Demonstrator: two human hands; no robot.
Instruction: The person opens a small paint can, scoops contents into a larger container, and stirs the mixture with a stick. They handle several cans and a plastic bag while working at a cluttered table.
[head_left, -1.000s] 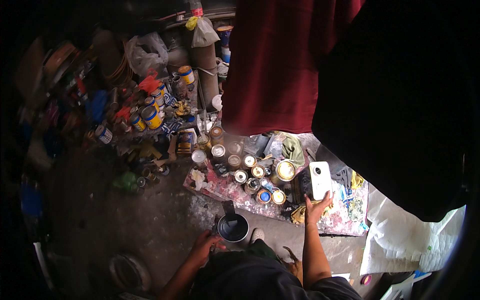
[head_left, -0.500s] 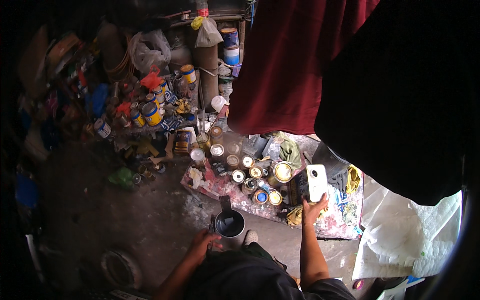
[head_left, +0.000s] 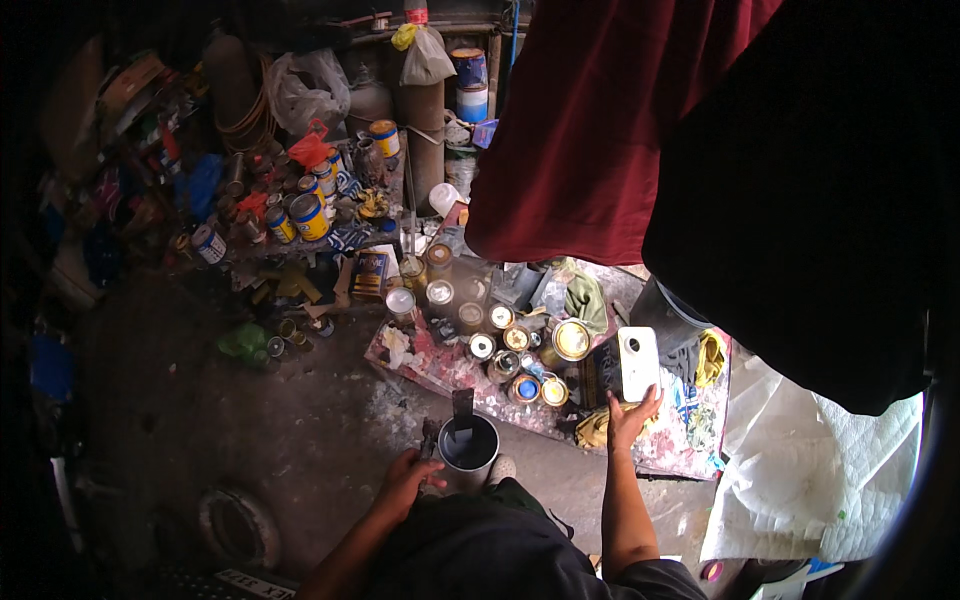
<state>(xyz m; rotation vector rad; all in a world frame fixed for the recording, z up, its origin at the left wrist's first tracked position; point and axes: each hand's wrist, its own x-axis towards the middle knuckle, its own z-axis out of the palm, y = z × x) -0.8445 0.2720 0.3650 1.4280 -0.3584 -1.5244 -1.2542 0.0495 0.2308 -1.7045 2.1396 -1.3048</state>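
Observation:
My right hand [head_left: 630, 417] is at the near end of a rectangular tin [head_left: 640, 362], thumb and fingers about its sides. The tin has a white top with a dark round opening and stands over the paint-stained low table [head_left: 480, 390]. My left hand [head_left: 412, 477] is just beside a round metal can [head_left: 470, 452] near my foot, its thumb and fingers apart. Dark inside, the can has a flat dark scraper-like strip [head_left: 462, 408] standing up from it. Whether my left fingertips touch the can is hard to see.
Several open tins and jars crowd the table, among them a large yellowish one [head_left: 571, 340]. A green cloth [head_left: 586, 300] and a yellow cloth [head_left: 711, 358] lie there too. Maroon fabric [head_left: 570, 140] hangs overhead. White sheeting [head_left: 790, 470] lies at right, a tyre-like ring [head_left: 238, 528] at left.
The view has shifted slightly. My left hand has moved closer to the round can. My right hand stays at the rectangular tin.

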